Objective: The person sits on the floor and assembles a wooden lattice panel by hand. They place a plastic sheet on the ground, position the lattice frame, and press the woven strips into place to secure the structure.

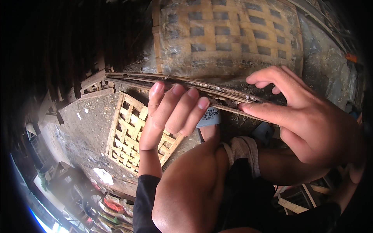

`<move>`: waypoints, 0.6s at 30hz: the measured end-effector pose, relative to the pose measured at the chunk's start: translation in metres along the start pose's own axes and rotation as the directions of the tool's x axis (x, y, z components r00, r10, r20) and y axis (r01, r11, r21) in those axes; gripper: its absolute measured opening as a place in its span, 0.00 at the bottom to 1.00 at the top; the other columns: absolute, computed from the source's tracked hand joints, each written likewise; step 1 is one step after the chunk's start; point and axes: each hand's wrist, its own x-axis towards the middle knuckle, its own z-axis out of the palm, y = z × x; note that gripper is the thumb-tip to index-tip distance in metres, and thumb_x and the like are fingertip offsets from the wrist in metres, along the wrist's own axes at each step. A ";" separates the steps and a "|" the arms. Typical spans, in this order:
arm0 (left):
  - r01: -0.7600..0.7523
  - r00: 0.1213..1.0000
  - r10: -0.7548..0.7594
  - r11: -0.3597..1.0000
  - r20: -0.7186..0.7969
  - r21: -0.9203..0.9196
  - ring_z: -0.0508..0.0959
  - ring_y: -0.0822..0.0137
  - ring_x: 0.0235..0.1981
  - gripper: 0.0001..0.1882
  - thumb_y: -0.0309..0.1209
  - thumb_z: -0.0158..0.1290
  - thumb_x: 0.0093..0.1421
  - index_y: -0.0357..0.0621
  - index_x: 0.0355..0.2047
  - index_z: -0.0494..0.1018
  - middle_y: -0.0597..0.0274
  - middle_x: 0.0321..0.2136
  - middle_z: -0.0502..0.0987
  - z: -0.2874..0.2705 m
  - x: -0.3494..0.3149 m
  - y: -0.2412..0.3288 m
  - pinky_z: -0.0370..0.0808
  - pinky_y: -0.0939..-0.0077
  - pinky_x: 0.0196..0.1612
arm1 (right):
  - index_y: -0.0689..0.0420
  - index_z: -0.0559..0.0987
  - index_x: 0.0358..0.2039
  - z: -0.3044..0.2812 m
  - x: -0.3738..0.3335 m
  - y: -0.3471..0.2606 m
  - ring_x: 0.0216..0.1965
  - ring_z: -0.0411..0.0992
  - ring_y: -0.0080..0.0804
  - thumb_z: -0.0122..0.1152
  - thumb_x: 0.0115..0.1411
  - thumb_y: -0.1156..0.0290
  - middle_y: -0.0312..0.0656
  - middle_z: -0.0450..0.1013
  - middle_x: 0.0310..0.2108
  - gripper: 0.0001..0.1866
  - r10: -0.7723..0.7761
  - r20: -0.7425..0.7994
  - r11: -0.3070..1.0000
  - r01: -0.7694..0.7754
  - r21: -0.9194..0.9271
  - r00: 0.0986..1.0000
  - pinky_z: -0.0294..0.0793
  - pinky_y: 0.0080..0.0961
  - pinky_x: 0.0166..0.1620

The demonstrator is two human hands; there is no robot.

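A long, narrow bundle of split bamboo strips [229, 94], seen edge-on, crosses before me, slanting down to the right. It looks layered and dirty, with gaps between the strips. My left hand [171, 108] is closed on its middle, four fingertips bent up against the near side. At the right end, my right hand [307, 112] has its fingers apart; one stretched-out finger presses on the strips while another arches above them without touching. The underside of the bundle and my left thumb are hidden.
A woven bamboo panel [130, 132] lies on the dirty ground [83, 128] below my left hand. A larger lattice panel [223, 31], partly under clear plastic, is at the far side. My bent knees [186, 186] are close below. Wooden frame pieces [297, 204] sit at lower right.
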 end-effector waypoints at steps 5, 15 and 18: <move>-0.019 0.998 0.019 1.000 0.056 0.007 0.78 0.59 0.46 0.07 0.30 0.56 0.73 0.52 0.50 0.75 0.59 0.42 0.77 0.000 0.003 0.000 0.79 0.45 0.64 | 0.68 0.80 0.57 -0.007 -0.010 -0.014 0.59 0.73 0.53 0.56 0.52 0.89 0.58 0.68 0.59 0.29 0.376 0.207 0.924 -0.381 -0.016 0.903 0.75 0.43 0.62; -0.006 0.966 0.005 1.000 -0.258 -0.004 0.81 0.59 0.46 0.10 0.35 0.63 0.68 0.45 0.46 0.81 0.58 0.41 0.81 0.056 0.018 -0.025 0.82 0.50 0.58 | 0.62 0.76 0.60 0.008 -0.032 0.002 0.61 0.74 0.51 0.69 0.59 0.78 0.51 0.71 0.61 0.27 0.351 -0.135 0.917 -0.369 -0.149 0.927 0.75 0.42 0.62; 0.011 0.939 0.012 0.998 -0.345 0.064 0.82 0.58 0.44 0.15 0.38 0.64 0.66 0.45 0.48 0.83 0.59 0.40 0.81 0.099 0.039 -0.045 0.84 0.52 0.53 | 0.59 0.76 0.61 0.029 -0.033 0.042 0.60 0.74 0.50 0.70 0.61 0.75 0.47 0.71 0.59 0.27 0.193 -0.383 0.870 -0.339 -0.359 0.903 0.76 0.43 0.61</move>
